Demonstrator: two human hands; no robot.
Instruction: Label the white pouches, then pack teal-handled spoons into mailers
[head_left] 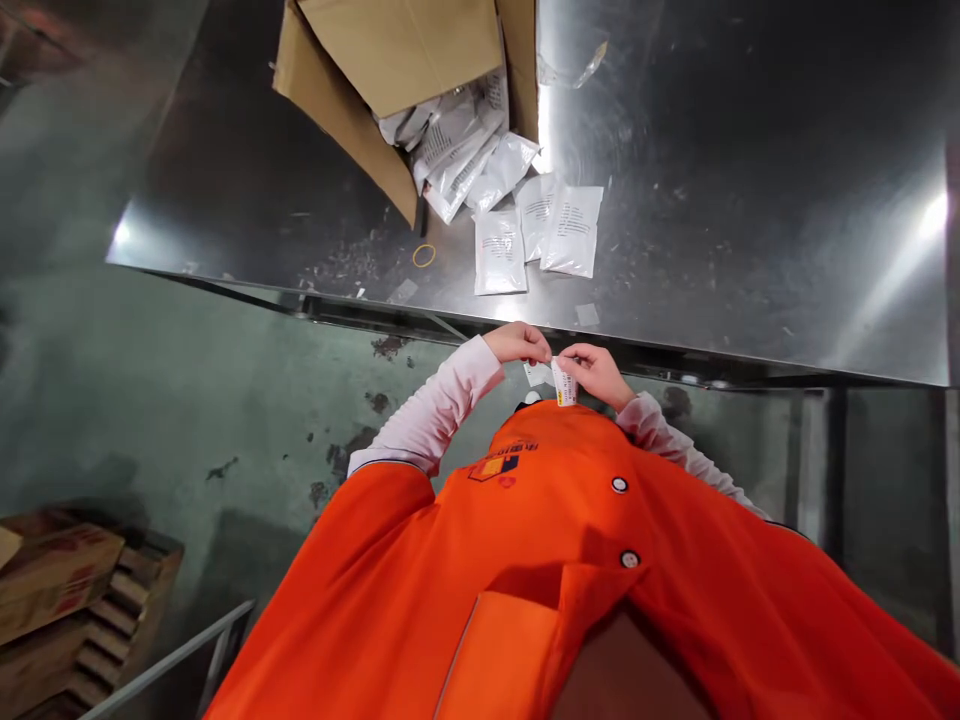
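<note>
Right beneath us spreads the bright orange shirt [405, 570] we wear, with two round buttons [619, 485] down the front and a printed badge [493, 467] on the chest, above pale long sleeves [442, 400]. Just past the chest, at the near edge of the table, our two hands come close together. Our right hand [598, 374] pinches a small white printed label [568, 383] between thumb and fingers; it hangs down, with a yellow mark at its lower corner. Our left hand [520, 343] sits right beside it, fingers curled and their tips at the label's upper corner, though whether they are closed on it we cannot tell. Another white slip [535, 374] shows under the left fingers, too small and partly hidden for us to read.

Ahead of the hands lies the dark metal table [750, 230]. Near its edge we see a clear scrap [587, 315], then three flat white printed packets [501, 252], two of them overlapping. To their left lies a yellow rubber band [424, 256]. Behind these, more white pouches [459, 145] spill from the open mouth of a cardboard box [409, 50]. To the box's right rests a crumpled piece of clear film [577, 72].

Lower, on the green floor [262, 390] well off to our left, stands a wooden pallet [124, 615] beside a carton [60, 580].
</note>
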